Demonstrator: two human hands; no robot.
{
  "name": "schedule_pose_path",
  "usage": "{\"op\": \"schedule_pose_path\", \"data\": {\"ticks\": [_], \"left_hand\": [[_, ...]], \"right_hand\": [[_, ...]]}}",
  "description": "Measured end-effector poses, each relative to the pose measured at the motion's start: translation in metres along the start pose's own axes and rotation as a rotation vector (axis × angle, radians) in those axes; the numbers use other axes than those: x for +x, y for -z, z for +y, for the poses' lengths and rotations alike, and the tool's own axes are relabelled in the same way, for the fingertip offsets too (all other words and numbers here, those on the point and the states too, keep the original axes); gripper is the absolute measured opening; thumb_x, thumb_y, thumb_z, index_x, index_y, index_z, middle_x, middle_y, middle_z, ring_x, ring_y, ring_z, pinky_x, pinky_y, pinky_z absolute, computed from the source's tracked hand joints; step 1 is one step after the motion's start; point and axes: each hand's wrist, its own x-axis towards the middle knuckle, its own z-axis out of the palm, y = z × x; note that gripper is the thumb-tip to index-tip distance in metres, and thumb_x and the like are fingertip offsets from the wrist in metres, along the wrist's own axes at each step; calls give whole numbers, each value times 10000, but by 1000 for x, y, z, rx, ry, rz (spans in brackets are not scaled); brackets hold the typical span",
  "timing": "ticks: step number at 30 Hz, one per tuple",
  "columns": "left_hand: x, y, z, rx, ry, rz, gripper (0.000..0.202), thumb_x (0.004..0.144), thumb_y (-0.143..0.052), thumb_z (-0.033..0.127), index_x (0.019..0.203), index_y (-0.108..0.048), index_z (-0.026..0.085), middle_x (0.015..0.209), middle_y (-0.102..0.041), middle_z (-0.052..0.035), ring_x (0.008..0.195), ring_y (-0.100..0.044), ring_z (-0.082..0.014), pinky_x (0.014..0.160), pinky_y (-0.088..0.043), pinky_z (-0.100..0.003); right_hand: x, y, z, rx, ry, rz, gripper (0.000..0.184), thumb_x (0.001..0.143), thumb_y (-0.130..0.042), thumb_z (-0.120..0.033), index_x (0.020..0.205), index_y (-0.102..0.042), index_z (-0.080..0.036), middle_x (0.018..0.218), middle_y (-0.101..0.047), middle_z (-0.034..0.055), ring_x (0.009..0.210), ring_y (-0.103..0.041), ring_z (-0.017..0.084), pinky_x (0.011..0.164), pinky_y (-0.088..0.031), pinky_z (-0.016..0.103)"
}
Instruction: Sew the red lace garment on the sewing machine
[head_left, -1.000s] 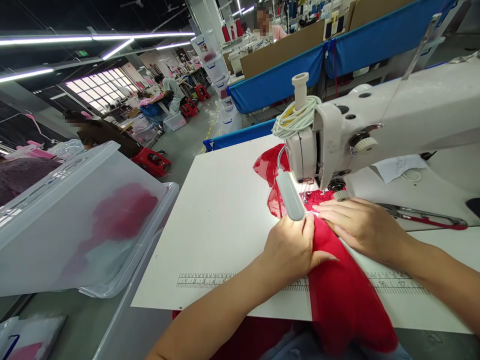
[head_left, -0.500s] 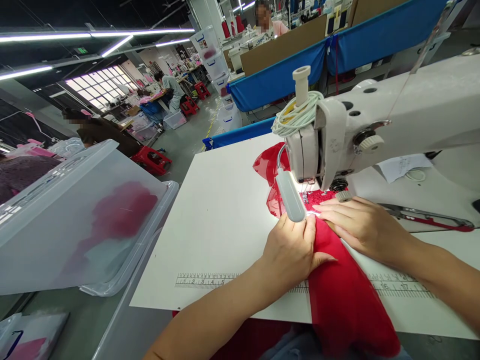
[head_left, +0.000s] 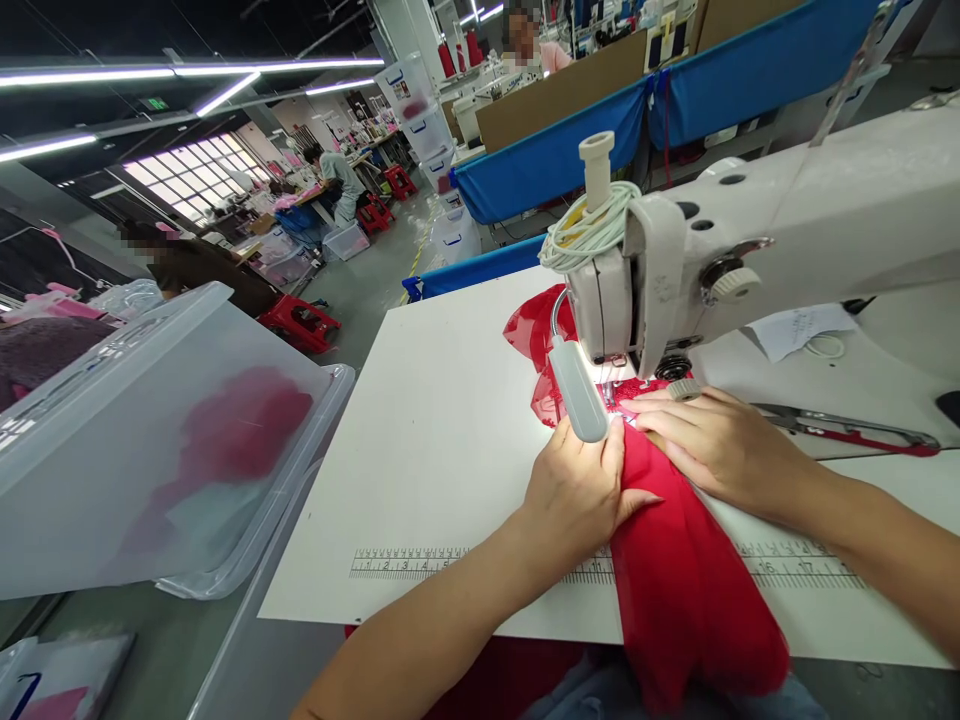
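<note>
A strip of red fabric [head_left: 686, 580] runs from the table's near edge up under the head of a white sewing machine [head_left: 750, 235]. My left hand [head_left: 577, 495] rests on the fabric's left side, fingers together, pressing it flat just below the machine's small lamp [head_left: 576, 390]. My right hand [head_left: 712, 445] lies flat on the fabric's right side, fingers stretched toward the needle area. More red fabric [head_left: 536, 345] bunches behind the needle.
The white table [head_left: 442, 430] has a printed ruler [head_left: 409, 560] along its front. Scissors [head_left: 847, 432] lie at the right. A clear plastic bin [head_left: 157, 440] with red fabric stands at the left. Other people work at benches in the background.
Both hands have slid a little forward toward the needle with the red fabric. The view has shifted slightly.
</note>
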Motion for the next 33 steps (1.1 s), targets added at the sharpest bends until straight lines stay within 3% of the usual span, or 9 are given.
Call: {"op": "schedule_pose_path", "data": {"ticks": [10,16,21,25,29,33], "left_hand": [[4,5,-4,9,-22,-13,703,1012,-390,609,1302,-582,-2,1184,-687,-229,1048,-673,-324,894,-545,-428],[2,5,-1,-39,10,-36,628,994,-495,526,1319,-566,-6,1244,-655,-244,1153,-629,-357,998,-505,-476],[11,8,-18,-167,113,-76,513,990,-496,457,1265,-612,40,1128,-684,-191,1110,-632,-328,954,-531,-436],[22,23,-32,-205,321,-226,281,975,-542,337,1145,-661,149,1226,-661,-138,1163,-607,-290,955,-526,-395],[20,49,-17,-131,450,-521,333,1001,-487,390,943,-689,131,922,-700,-144,847,-692,-290,700,-532,-373],[15,65,-17,-195,431,-623,326,1015,-426,351,891,-666,170,772,-690,-89,697,-689,-261,615,-482,-330]], "right_hand": [[0,-3,1,4,-41,-17,333,939,-390,-62,1027,-702,-142,1083,-778,89,937,-718,210,769,-515,351],[1,-3,1,10,-45,-31,333,918,-395,-54,1029,-693,-151,1102,-773,92,963,-720,212,780,-538,345],[1,-3,3,4,-41,-36,339,955,-383,-76,1118,-677,-116,1095,-772,117,957,-725,234,787,-568,363],[2,3,1,39,-14,11,337,949,-396,-46,1141,-667,-102,1081,-771,120,949,-725,227,819,-574,353],[6,8,-11,177,49,-4,349,930,-412,-66,1157,-664,-148,1167,-748,122,1068,-698,225,934,-553,381],[7,3,-23,253,107,-130,391,974,-480,-234,1344,-592,-173,1265,-712,138,1146,-665,260,969,-534,460]]}}
